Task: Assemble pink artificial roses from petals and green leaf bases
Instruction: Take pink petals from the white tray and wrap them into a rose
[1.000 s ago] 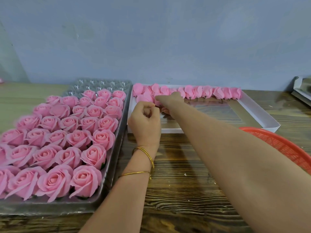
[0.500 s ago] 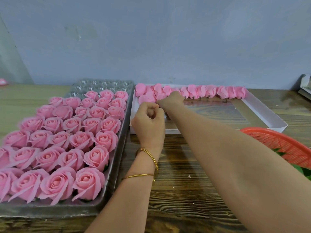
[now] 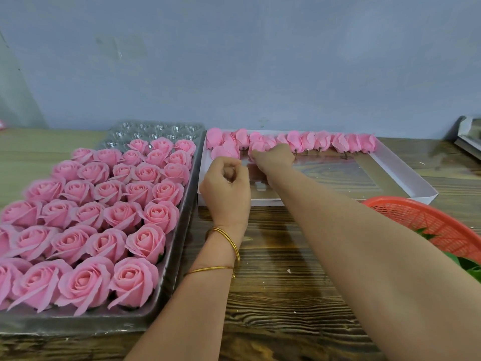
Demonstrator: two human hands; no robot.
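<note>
A row of pink petal buds (image 3: 325, 142) on short stems lines the far wall of a white box (image 3: 406, 173). My right hand (image 3: 274, 156) reaches into the left part of that row, and its fingers curl round one pink bud (image 3: 257, 146). My left hand (image 3: 226, 186) hovers over the box's near left corner with its fingers curled into a fist; nothing shows inside it. Many finished pink roses (image 3: 91, 217) fill a clear plastic tray (image 3: 182, 230) on the left.
A red mesh basket (image 3: 416, 217) with green leaf bases (image 3: 468, 267) sits at the right, under my right forearm. A flat box (image 3: 468, 136) lies at the far right edge. Behind the wooden table stands a blue wall.
My right hand has pushed a little deeper into the row of buds. My left hand has stayed curled in about the same place.
</note>
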